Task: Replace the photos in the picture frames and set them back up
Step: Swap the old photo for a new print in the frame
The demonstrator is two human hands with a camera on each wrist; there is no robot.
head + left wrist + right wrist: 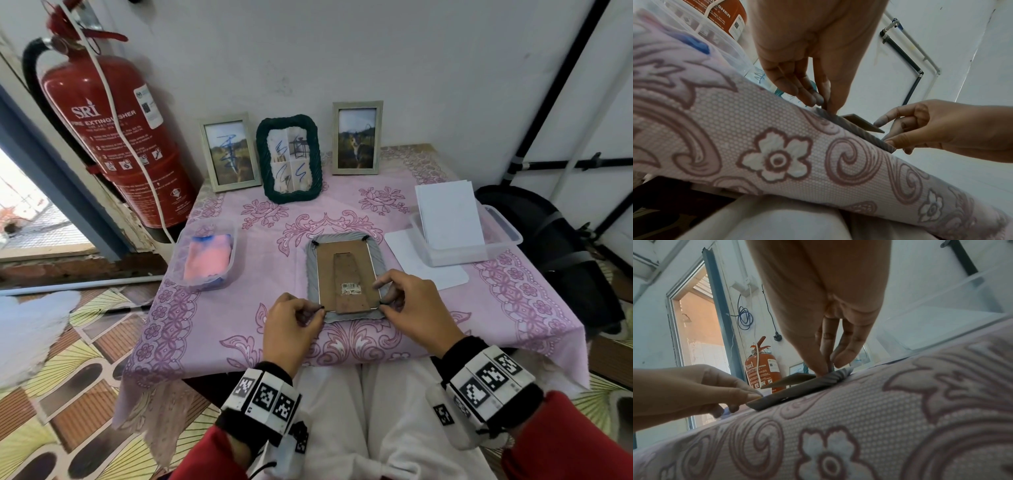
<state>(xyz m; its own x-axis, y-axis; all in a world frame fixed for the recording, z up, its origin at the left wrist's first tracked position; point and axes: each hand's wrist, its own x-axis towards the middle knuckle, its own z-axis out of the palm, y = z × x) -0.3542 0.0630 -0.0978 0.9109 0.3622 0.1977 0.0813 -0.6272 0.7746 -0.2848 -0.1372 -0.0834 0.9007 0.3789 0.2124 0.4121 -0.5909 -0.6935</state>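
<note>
Head view: a grey picture frame (343,279) lies face down on the pink floral tablecloth (219,329), its brown backing board up and its long axis running from the person toward the wall. The flat easel stand (349,281) on the backing widens toward the person, with a barcode sticker near that end. The left hand (294,329) sits at the frame's near left corner, thumb and forefinger curled and pinching a small black tab there. The right hand (416,308) is at the near right corner, its fingers bent, the thumb and forefinger tips on the frame's edge at another black tab. Beyond the hands, three frames stand upright by the wall: a pale one (230,151), a dark green woven one (289,158) and another pale one (357,137). Left of the left hand is a clear tub with pink and blue cloth (209,255); right of the right hand, a clear tub holding white sheets (448,214). A red fire extinguisher (113,137) stands far left.

Left wrist view: the left hand (813,56) reaches down, fingertips pressed together on the frame's (857,128) edge; the stand's free end is lifted slightly off the backing. The right hand (941,129) pinches the far corner.

Right wrist view: the right hand (826,305) has its thumb and fingertips nipping the frame's (797,391) ribbed corner; the left hand (694,389) grips the opposite corner.
</note>
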